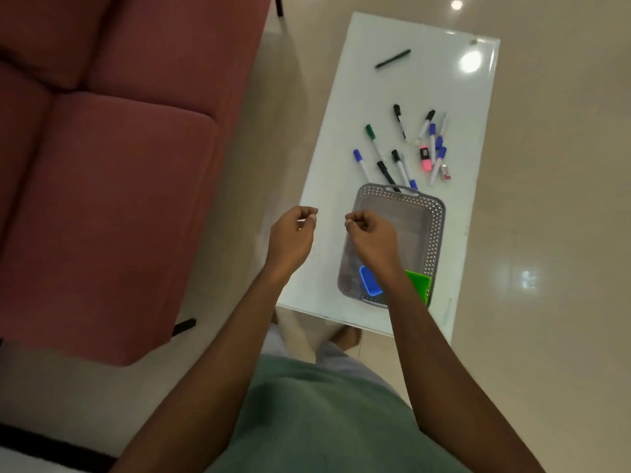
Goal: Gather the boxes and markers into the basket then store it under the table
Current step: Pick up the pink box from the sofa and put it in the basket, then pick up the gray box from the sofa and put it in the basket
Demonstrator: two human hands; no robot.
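A grey perforated basket [433,220] sits on the near end of the white table [382,93]. A blue box [369,280] and a green box [419,285] lie in the basket's near end, partly behind my right forearm. Several markers [399,158] with blue, black and green caps lie scattered just beyond the basket, beside a pink highlighter [424,158]. One dark green marker [392,59] lies alone at the far end. My left hand [290,237] hovers at the table's left edge, fingers curled, nothing in it. My right hand [372,238] hovers over the basket, fingers curled, empty.
A red sofa [102,165] fills the left side, close to the table with a narrow strip of glossy beige floor [546,233] between them. My foot [346,336] stands on the floor at the table's near edge.
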